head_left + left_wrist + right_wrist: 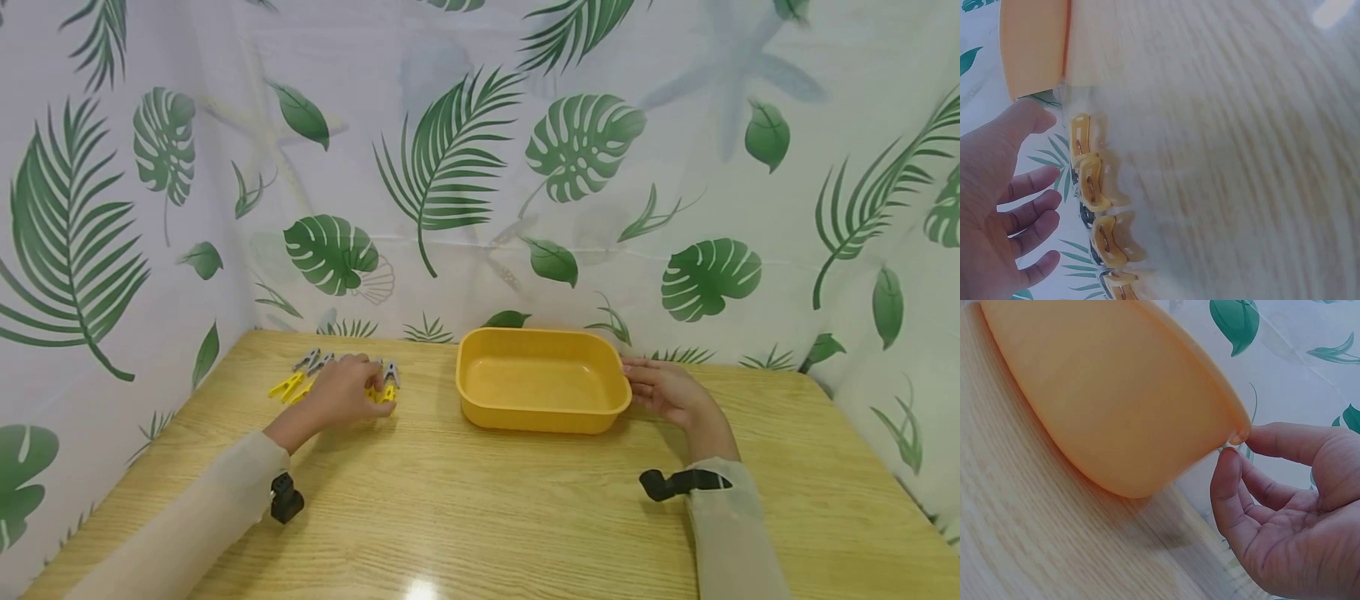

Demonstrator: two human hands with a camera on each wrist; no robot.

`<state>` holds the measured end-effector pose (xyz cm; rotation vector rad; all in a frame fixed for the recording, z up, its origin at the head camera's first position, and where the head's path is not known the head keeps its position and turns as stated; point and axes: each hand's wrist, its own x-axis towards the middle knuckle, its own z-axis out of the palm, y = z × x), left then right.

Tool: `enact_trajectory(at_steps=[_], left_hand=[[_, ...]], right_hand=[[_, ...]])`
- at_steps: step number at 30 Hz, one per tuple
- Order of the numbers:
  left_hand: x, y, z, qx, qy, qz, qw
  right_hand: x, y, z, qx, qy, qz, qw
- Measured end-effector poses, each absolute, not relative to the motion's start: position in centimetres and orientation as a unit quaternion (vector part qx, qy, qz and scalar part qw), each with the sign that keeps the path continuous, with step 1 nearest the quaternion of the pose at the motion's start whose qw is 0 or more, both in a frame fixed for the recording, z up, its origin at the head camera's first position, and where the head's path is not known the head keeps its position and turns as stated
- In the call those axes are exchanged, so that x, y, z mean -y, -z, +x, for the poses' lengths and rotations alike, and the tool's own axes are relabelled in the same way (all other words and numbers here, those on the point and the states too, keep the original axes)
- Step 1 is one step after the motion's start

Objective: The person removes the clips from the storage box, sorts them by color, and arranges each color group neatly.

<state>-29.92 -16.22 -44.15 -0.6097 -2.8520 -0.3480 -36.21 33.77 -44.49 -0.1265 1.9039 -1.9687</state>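
Several yellow-and-grey clothespins (287, 386) lie in a row at the table's back left; their yellow ends (1108, 240) show in the left wrist view. My left hand (345, 392) is over the row's right end, hiding some of them. In its wrist view the left hand (997, 200) has loosely bent fingers and a gap between thumb and fingers, with nothing held. A yellow plastic basin (540, 421) stands right of the clothespins. My right hand (667, 390) is at the basin's right end, thumb and index finger pinching its rim (1242, 428).
The wood-grain table (480, 508) reaches back to a white curtain (465, 292) printed with green leaves, which also borders both sides. Black straps with small cameras (285, 497) sit on both wrists.
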Motion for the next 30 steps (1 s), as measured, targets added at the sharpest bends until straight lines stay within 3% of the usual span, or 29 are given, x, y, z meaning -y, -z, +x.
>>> enact_trajectory(at_steps=[9,30], left_hand=[[16.1,43.1,-30.5,0.971,0.132,-0.187,0.076],[15.5,41.2,-31.1,0.964,0.163,-0.185,0.097]], right_hand=[[-33.9,44.4,-36.1,-0.676,0.708,-0.044,0.199],[-33.8,43.4,-36.3,-0.766,0.619,0.003,0.174]])
